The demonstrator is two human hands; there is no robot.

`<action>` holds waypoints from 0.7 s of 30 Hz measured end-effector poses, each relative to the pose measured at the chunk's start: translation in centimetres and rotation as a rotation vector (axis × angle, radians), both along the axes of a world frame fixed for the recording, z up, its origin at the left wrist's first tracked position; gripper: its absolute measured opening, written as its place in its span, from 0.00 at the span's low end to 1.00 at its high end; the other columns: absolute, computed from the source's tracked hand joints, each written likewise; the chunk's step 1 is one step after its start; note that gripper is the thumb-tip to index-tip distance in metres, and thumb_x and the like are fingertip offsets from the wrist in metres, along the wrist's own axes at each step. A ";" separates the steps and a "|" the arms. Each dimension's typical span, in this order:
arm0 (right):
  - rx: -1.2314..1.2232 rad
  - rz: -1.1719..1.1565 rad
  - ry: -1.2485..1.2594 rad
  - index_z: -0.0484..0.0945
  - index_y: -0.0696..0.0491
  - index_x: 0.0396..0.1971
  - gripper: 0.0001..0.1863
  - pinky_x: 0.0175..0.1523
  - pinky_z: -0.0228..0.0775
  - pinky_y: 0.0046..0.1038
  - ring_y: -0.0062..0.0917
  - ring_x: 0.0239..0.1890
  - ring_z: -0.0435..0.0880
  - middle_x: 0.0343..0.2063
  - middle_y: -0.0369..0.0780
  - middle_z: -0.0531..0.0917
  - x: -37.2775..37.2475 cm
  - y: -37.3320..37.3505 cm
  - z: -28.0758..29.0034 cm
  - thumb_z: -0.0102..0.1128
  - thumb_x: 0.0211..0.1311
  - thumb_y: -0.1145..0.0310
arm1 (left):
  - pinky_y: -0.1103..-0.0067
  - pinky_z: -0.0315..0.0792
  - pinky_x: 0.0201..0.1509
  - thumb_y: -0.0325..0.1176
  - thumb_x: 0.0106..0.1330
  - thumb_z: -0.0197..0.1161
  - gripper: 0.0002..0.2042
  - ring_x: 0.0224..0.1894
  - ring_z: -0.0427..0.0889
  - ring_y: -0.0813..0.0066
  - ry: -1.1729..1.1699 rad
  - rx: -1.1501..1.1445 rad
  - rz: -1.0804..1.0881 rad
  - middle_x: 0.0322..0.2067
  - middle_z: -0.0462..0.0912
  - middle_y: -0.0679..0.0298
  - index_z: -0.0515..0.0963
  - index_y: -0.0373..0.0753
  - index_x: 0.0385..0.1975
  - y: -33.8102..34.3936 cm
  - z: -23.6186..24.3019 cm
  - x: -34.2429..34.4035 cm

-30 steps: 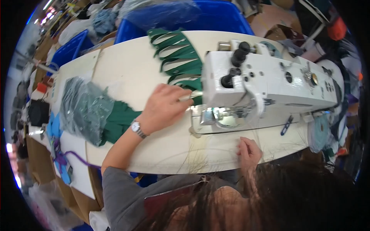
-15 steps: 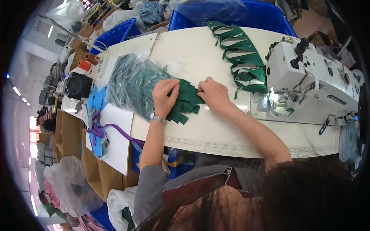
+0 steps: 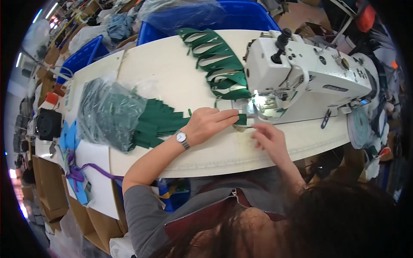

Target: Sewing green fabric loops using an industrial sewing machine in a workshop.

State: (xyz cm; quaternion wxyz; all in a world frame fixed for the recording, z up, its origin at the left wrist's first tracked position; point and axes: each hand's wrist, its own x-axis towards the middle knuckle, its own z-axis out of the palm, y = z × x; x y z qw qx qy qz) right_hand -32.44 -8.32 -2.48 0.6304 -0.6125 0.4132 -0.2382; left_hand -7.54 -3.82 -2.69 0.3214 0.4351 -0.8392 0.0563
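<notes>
My left hand (image 3: 211, 124), a watch on its wrist, lies over a short green fabric strip (image 3: 242, 119) in front of the sewing machine (image 3: 297, 77). Its long fingers are stretched close together on the strip; the thumb is hidden. To the right, my right hand (image 3: 272, 139) hovers by the front of the needle area, fingers loosely bent and apart, with nothing plainly held. A stack of green strips (image 3: 157, 120) spills from a clear plastic bag (image 3: 109, 109) at left. Behind the needle area runs a chain of joined green strips with small zipper pulls (image 3: 219, 60).
The white table (image 3: 172, 64) carries a ruler along its near edge. Small dark thread snips (image 3: 325, 118) lie at right. Blue bins (image 3: 254, 17) stand behind the table. Blue and purple fabric pieces (image 3: 77, 172) hang at the left, near cardboard boxes (image 3: 53, 182).
Both hands have moved right, from the stack of strips to the machine's front. A single green strip now lies under the left hand. The view has shifted right.
</notes>
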 end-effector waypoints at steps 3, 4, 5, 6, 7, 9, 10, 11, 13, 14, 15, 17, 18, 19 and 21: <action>-0.270 -0.282 0.176 0.79 0.60 0.39 0.08 0.30 0.71 0.18 0.15 0.24 0.76 0.27 0.37 0.81 -5.2 0.9 -1.1 0.58 0.61 0.76 | 0.79 0.73 0.27 0.28 0.52 0.60 0.14 0.25 0.79 0.77 -0.066 0.094 -0.044 0.47 0.82 0.70 0.80 0.43 0.40 -3.1 -1.2 -1.7; -0.268 -0.284 0.181 0.79 0.60 0.39 0.08 0.30 0.71 0.18 0.15 0.24 0.76 0.27 0.37 0.81 -6.5 1.0 -1.5 0.58 0.61 0.76 | 0.79 0.73 0.27 0.29 0.52 0.60 0.14 0.26 0.79 0.78 -0.058 0.099 -0.064 0.47 0.82 0.71 0.80 0.44 0.41 -3.7 -1.7 -2.0; -0.348 -0.330 0.234 0.79 0.60 0.38 0.07 0.30 0.70 0.18 0.15 0.24 0.76 0.26 0.37 0.81 -7.6 0.9 -1.9 0.58 0.61 0.76 | 0.79 0.73 0.27 0.29 0.52 0.60 0.15 0.26 0.80 0.78 -0.051 0.106 -0.080 0.47 0.82 0.71 0.81 0.45 0.41 -4.1 -2.1 -2.3; -0.429 -0.381 0.286 0.79 0.60 0.38 0.07 0.30 0.69 0.18 0.15 0.24 0.76 0.26 0.37 0.81 -8.4 0.9 -2.3 0.58 0.61 0.77 | 0.79 0.73 0.27 0.29 0.52 0.60 0.15 0.26 0.80 0.78 -0.050 0.108 -0.081 0.47 0.82 0.71 0.81 0.45 0.41 -4.5 -2.1 -2.5; -0.427 -0.379 0.285 0.79 0.60 0.38 0.07 0.30 0.69 0.18 0.15 0.24 0.76 0.26 0.37 0.81 -8.7 0.9 -2.7 0.58 0.61 0.77 | 0.79 0.74 0.27 0.29 0.52 0.60 0.15 0.28 0.80 0.77 -0.066 0.166 -0.073 0.47 0.81 0.71 0.81 0.45 0.41 -4.7 -2.1 -2.5; -0.433 -0.419 0.249 0.80 0.60 0.37 0.06 0.30 0.68 0.19 0.17 0.23 0.76 0.25 0.38 0.80 -8.7 0.9 -3.4 0.58 0.60 0.78 | 0.78 0.74 0.28 0.29 0.52 0.60 0.15 0.29 0.81 0.76 -0.085 0.225 -0.060 0.47 0.81 0.71 0.81 0.45 0.41 -5.1 -1.9 -2.7; -0.565 -0.387 0.302 0.80 0.59 0.36 0.06 0.29 0.66 0.19 0.19 0.22 0.75 0.23 0.39 0.79 -8.6 0.7 -3.6 0.58 0.59 0.78 | 0.78 0.74 0.28 0.27 0.52 0.61 0.15 0.30 0.82 0.75 -0.066 0.253 -0.042 0.47 0.82 0.71 0.81 0.45 0.41 -5.3 -1.7 -2.8; -0.565 -0.385 0.298 0.80 0.59 0.36 0.06 0.29 0.66 0.19 0.19 0.22 0.75 0.23 0.39 0.79 -8.6 0.6 -3.4 0.58 0.59 0.78 | 0.77 0.75 0.29 0.26 0.52 0.61 0.14 0.31 0.83 0.73 -0.048 0.281 -0.023 0.46 0.82 0.70 0.81 0.44 0.40 -5.6 -1.6 -2.8; -0.633 -0.337 0.353 0.80 0.59 0.36 0.06 0.28 0.65 0.20 0.21 0.21 0.74 0.22 0.40 0.77 -8.5 0.7 -2.8 0.59 0.58 0.79 | 0.77 0.74 0.29 0.27 0.53 0.60 0.13 0.31 0.82 0.74 -0.041 0.281 -0.008 0.45 0.82 0.71 0.80 0.44 0.40 -5.8 -1.7 -2.7; -0.652 -0.336 0.345 0.80 0.59 0.36 0.06 0.27 0.65 0.21 0.21 0.21 0.74 0.22 0.40 0.77 -8.5 0.6 -2.8 0.60 0.57 0.79 | 0.77 0.74 0.30 0.28 0.55 0.59 0.12 0.31 0.81 0.74 -0.032 0.279 0.000 0.45 0.81 0.71 0.80 0.43 0.39 -5.9 -1.8 -2.6; -0.649 -0.335 0.340 0.80 0.59 0.36 0.06 0.27 0.65 0.21 0.21 0.21 0.74 0.22 0.40 0.77 -8.5 0.5 -2.9 0.60 0.57 0.79 | 0.77 0.74 0.30 0.28 0.55 0.59 0.12 0.31 0.81 0.74 -0.036 0.282 0.002 0.45 0.81 0.71 0.80 0.43 0.39 -6.0 -1.8 -2.6; -0.681 -0.332 0.316 0.80 0.59 0.35 0.06 0.27 0.65 0.21 0.22 0.21 0.74 0.22 0.40 0.77 -8.3 0.4 -2.8 0.60 0.57 0.79 | 0.77 0.74 0.30 0.28 0.55 0.59 0.12 0.31 0.81 0.74 -0.010 0.283 0.008 0.44 0.81 0.71 0.80 0.43 0.39 -6.1 -1.9 -2.5; -0.679 -0.333 0.314 0.80 0.59 0.35 0.06 0.27 0.65 0.21 0.22 0.21 0.74 0.22 0.40 0.77 -8.3 0.4 -2.9 0.60 0.57 0.79 | 0.77 0.74 0.30 0.28 0.55 0.59 0.12 0.31 0.81 0.74 -0.012 0.284 0.008 0.44 0.81 0.71 0.80 0.43 0.39 -6.2 -1.9 -2.5; -0.686 -0.337 0.319 0.80 0.59 0.35 0.07 0.26 0.65 0.21 0.22 0.20 0.74 0.22 0.40 0.77 -8.3 0.4 -2.9 0.60 0.57 0.80 | 0.77 0.74 0.30 0.28 0.55 0.59 0.12 0.31 0.81 0.74 -0.025 0.292 0.019 0.44 0.82 0.71 0.80 0.43 0.39 -6.1 -1.7 -2.5; -0.693 -0.343 0.324 0.80 0.59 0.35 0.07 0.26 0.65 0.21 0.22 0.20 0.74 0.21 0.40 0.77 -8.3 0.4 -3.0 0.60 0.56 0.80 | 0.77 0.74 0.30 0.28 0.55 0.59 0.12 0.31 0.81 0.74 -0.037 0.299 0.029 0.44 0.82 0.71 0.80 0.43 0.40 -6.2 -1.7 -2.5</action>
